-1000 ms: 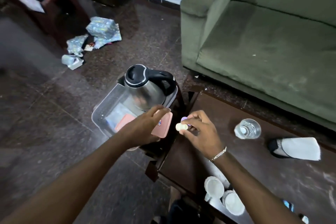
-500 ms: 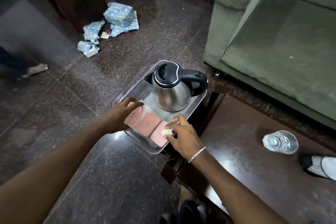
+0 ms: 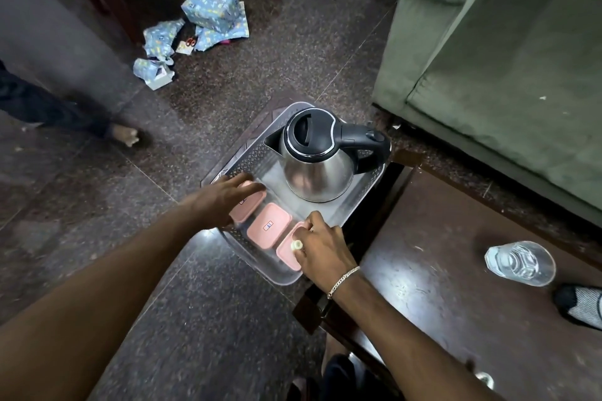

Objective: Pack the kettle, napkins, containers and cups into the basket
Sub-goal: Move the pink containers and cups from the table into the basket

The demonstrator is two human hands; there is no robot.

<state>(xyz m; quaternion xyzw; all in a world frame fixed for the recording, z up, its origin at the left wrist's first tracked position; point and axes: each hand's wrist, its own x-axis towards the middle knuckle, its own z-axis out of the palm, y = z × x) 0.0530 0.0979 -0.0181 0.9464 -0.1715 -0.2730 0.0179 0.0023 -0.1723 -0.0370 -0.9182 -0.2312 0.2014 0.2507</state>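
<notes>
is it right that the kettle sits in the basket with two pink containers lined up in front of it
Not quite: the head view shows three pink containers, not two. The middle container lies uncovered, the left hand rests on another, and the right hand covers part of the third. The kettle does sit in the basket behind them.

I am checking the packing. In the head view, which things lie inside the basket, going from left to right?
Left pink-lidded container under the left hand → middle pink-lidded rectangular container → right pink-lidded container under the right hand. The steel kettle with black lid stands behind them.
</notes>
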